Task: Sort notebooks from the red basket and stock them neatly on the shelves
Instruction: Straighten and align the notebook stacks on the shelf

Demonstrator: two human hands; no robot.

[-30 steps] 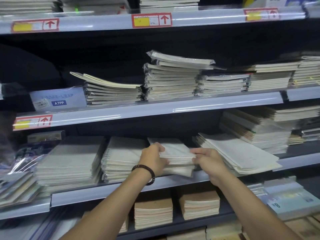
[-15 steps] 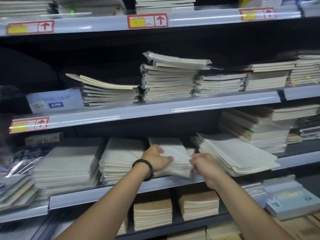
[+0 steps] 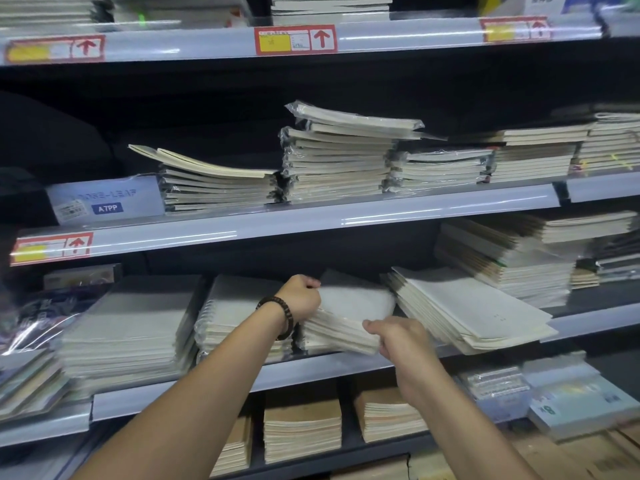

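Note:
A small stack of white notebooks [image 3: 349, 306] lies on the third shelf [image 3: 311, 372], between a wrapped spiral-bound pile [image 3: 239, 306] and a slanting white pile [image 3: 467, 306]. My left hand [image 3: 301, 299], a dark bead bracelet on its wrist, grips the stack's left edge, fingers curled over the top. My right hand [image 3: 398, 337] pinches the stack's front right corner. The stack lies askew on the shelf. The red basket is out of view.
More piles stand on the shelf above [image 3: 336, 164] and at the right [image 3: 502, 258]. Brown notebook stacks [image 3: 301, 431] fill the lower shelf, with boxed packs [image 3: 571, 403] at the right. Wrapped coloured books [image 3: 27, 341] lie at the far left. Price tags [image 3: 294, 39] mark the shelf rails.
My left hand has slid back along the stack's left edge and my right hand has dropped to its front corner. The stack has turned a little on the shelf.

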